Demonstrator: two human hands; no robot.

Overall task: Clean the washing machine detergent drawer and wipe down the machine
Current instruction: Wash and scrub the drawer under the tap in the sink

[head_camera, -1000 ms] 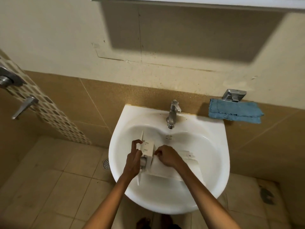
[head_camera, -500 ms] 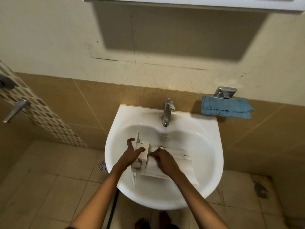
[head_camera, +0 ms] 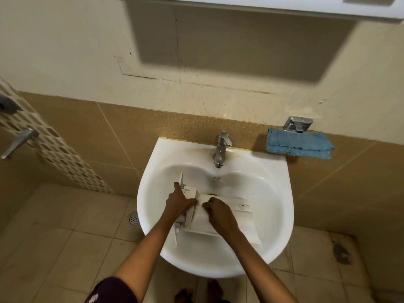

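Note:
The white plastic detergent drawer point(head_camera: 240, 217) lies across the bowl of the white sink point(head_camera: 273, 182), its front panel to the left. My left hand point(head_camera: 178, 202) grips the drawer's left end, thumb over the top near the panel. My right hand point(head_camera: 218, 213) rests on the drawer's middle with curled fingers pressed into it; what they hold is hidden. A thin stream of water falls from the chrome tap point(head_camera: 220, 147) into the bowl behind the drawer.
A folded blue cloth point(head_camera: 299, 145) lies on a ledge right of the sink, under a chrome holder point(head_camera: 296, 123). A shower handle point(head_camera: 18, 142) sticks out at far left. A floor drain point(head_camera: 133, 218) sits left of the sink. My bare feet show below.
My left hand has shifted its hold on the drawer's left end, thumb now over the top. My right hand has slid slightly left along the drawer. The view has shifted a little.

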